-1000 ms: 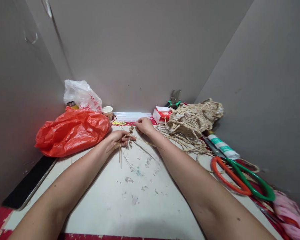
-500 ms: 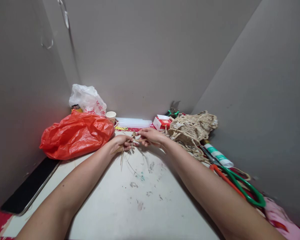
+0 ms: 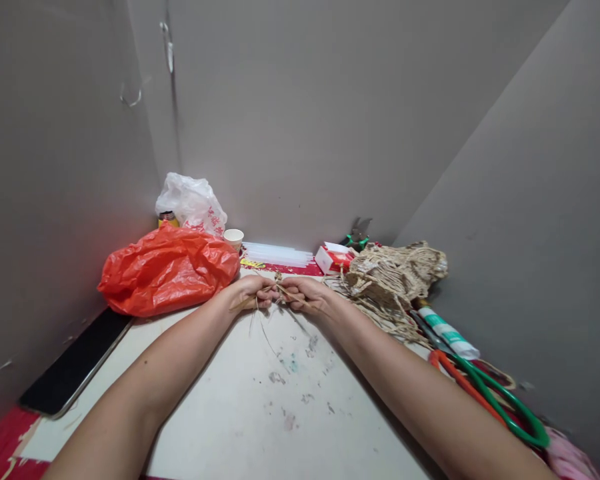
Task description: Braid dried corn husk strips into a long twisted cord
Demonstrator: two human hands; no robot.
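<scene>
Over the far middle of the white table (image 3: 260, 413), my left hand (image 3: 253, 293) and my right hand (image 3: 305, 295) meet, both with fingers pinched closed on thin straw-coloured fibre strands (image 3: 278, 287). A small knot or bundle of the strands sticks up between the two hands, and loose ends hang down towards the table. The fingertips nearly touch each other.
A red plastic bag (image 3: 167, 270) lies left, a white bag (image 3: 193, 203) and paper cup (image 3: 233, 237) behind it. A heap of woven twine (image 3: 393, 273) lies right, with a red box (image 3: 333, 258), a tube (image 3: 450, 331), and large red and green scissors (image 3: 490, 393). A black phone (image 3: 75, 363) rests at the left edge.
My right hand has come in from the far right to meet my left hand on the strands. The camera has tilted, so everything sits lower and further right.
</scene>
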